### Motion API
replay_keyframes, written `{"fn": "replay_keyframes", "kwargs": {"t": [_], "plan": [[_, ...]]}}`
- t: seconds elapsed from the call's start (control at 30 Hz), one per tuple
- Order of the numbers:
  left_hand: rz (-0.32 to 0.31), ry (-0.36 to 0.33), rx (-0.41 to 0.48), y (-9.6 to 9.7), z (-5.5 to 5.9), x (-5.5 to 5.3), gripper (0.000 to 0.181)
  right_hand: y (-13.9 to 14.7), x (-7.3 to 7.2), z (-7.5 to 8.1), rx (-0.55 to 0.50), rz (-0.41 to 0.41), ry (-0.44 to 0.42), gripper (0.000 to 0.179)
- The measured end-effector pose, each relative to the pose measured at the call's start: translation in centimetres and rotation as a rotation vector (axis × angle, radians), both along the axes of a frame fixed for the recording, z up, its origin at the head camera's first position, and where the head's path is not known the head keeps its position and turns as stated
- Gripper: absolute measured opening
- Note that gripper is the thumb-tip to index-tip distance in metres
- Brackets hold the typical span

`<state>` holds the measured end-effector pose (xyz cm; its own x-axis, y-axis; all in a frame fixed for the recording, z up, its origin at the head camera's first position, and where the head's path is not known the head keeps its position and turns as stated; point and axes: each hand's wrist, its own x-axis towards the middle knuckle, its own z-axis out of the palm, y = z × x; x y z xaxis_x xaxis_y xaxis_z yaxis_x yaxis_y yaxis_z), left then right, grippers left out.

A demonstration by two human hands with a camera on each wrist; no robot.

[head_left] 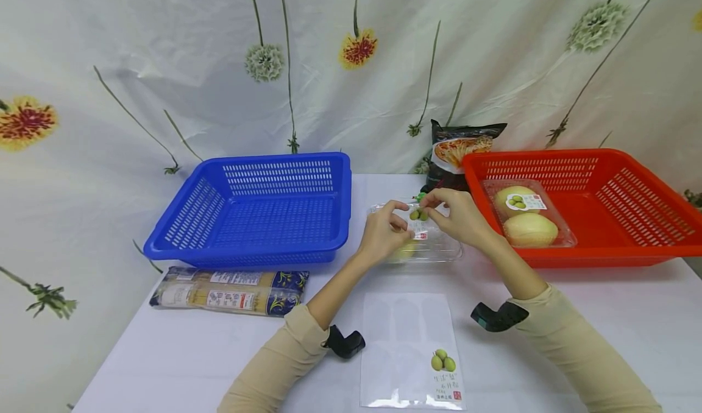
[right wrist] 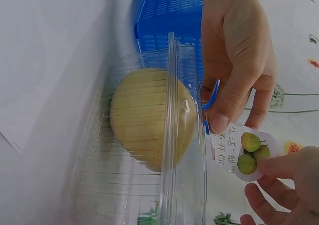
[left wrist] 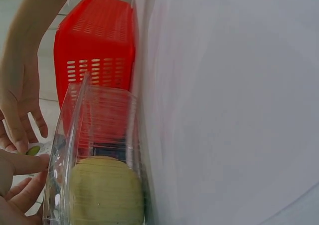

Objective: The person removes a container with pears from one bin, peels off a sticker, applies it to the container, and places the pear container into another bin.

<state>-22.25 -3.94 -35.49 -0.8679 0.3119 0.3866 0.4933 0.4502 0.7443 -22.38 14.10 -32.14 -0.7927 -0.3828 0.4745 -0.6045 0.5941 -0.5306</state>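
Note:
Both hands pinch a white pear-picture sticker (right wrist: 244, 152) above a clear plastic clamshell box (head_left: 439, 248). My left hand (head_left: 384, 236) has its thumb and finger on the lettered end. With thumb and fingertip, my right hand (head_left: 460, 215) grips the end with the printed pears. The box lid looks closed, and a pale yellow fruit (right wrist: 142, 115) shows through its ribbed wall. From the left wrist, the sticker stands beside the lid, partly hidden by the fingers. Nearer the person lies a sticker sheet (head_left: 406, 346) bearing one printed sticker at its lower right.
A blue basket (head_left: 274, 257) stands left, with a pack of noodles (head_left: 230, 291) before it. The red basket (head_left: 603, 254) at right holds a labelled box (head_left: 567, 239) of two yellow fruits. Behind the clamshell stands a black food bag (head_left: 460, 148) near a patterned cloth.

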Motion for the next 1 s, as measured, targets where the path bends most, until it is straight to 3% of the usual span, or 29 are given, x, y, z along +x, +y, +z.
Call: {"fn": "replay_keyframes", "kwargs": {"t": [0.37,0.57,0.83,1.0], "plan": [[-0.002,-0.019,-0.012,-0.12,-0.2,0.07,0.041,-0.15,-0.04,-0.24,0.021,0.005,-0.011,0.009],[-0.004,0.003,-0.022,-0.13,-0.35,-0.03,0.041,-0.23,-0.04,-0.32,0.021,0.004,-0.011,0.009],[0.028,0.033,-0.136,-0.04,-0.18,-0.04,0.046,-0.34,-0.19,-0.73,0.03,-0.001,-0.03,0.013],[0.02,0.037,-0.142,-0.11,-0.2,-0.08,0.046,-0.37,-0.19,-0.89,0.032,-0.011,-0.046,0.016]]}}
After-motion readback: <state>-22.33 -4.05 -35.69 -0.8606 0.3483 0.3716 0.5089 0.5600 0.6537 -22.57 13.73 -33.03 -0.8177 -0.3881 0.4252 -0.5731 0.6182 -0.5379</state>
